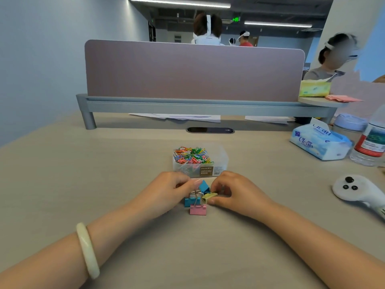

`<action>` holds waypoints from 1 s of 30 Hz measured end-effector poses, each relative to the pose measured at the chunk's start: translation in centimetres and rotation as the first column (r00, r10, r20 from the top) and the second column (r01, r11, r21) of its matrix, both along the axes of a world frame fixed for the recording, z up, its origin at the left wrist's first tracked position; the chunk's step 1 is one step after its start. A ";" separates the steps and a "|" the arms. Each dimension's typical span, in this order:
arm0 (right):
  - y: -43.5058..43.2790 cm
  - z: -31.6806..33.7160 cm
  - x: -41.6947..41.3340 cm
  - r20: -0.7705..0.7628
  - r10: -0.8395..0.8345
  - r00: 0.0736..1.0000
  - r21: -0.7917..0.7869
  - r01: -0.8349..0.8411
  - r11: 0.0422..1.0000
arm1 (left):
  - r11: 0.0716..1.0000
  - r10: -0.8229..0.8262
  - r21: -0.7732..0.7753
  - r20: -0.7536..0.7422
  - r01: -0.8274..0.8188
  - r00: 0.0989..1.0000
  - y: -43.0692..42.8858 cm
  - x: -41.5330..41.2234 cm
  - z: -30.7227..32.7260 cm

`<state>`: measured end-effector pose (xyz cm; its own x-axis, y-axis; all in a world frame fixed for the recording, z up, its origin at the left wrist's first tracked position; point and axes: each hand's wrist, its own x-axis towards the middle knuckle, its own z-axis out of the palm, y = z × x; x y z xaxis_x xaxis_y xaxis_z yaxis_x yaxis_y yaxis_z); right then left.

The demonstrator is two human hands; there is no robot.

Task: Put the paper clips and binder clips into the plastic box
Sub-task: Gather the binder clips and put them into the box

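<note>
A clear plastic box (220, 161) stands on the desk just beyond my hands; its left part is heaped with coloured paper clips (190, 155). In front of it lies a small cluster of binder clips: a blue one (203, 186), another blue one (189, 201), a pink one (198, 210) and a yellow one (209, 197). My left hand (166, 192) pinches at the cluster from the left, its fingertips at the upper blue clip. My right hand (235, 192) closes on the yellow clip from the right.
A tissue pack (318, 142) and a water bottle (368, 142) sit at the right. A white controller (358, 190) lies near the right edge. A mauve divider panel (193, 69) on a grey rail closes the desk's far side; people sit behind it.
</note>
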<state>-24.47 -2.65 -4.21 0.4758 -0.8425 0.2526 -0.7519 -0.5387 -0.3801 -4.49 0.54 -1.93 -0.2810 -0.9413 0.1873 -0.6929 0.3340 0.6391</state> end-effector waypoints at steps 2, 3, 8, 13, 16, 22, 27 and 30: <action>-0.3 0.2 -0.5 0.008 0.016 1.000 0.054 -0.017 0.998 | 0.999 -0.016 -0.033 0.001 0.016 1.000 0.2 0.0 -0.2; -0.4 0.3 -0.8 0.015 0.019 1.000 0.091 -0.021 0.996 | 0.998 -0.026 -0.056 0.011 0.026 1.000 0.2 0.0 -0.3; -0.6 0.9 -1.9 0.033 0.012 0.999 0.213 -0.018 0.977 | 0.987 -0.058 -0.147 0.065 0.067 0.996 0.0 -0.6 -1.0; -0.5 0.7 -1.4 0.025 -0.022 0.999 0.189 0.017 0.982 | 0.980 -0.070 -0.180 0.066 0.081 0.995 -0.2 -0.5 -1.4; -0.6 1.0 -1.5 -0.023 -0.029 0.999 0.206 0.033 0.978 | 0.981 -0.071 -0.178 0.048 0.078 0.996 -0.3 -0.2 -1.5; -1.0 1.8 -2.0 0.045 -0.102 0.994 0.162 0.093 0.982 | 0.980 -0.086 -0.178 0.045 0.093 0.995 -0.4 0.3 -1.5; -1.6 0.9 -1.4 -0.039 -0.094 0.995 0.156 0.099 0.983 | 0.979 -0.075 -0.188 0.055 0.084 0.996 -0.6 0.3 -1.6; -1.6 0.9 -1.7 0.006 -0.113 0.994 0.186 0.110 0.977 | 0.979 -0.069 -0.190 0.044 0.076 0.997 -0.8 0.4 -1.6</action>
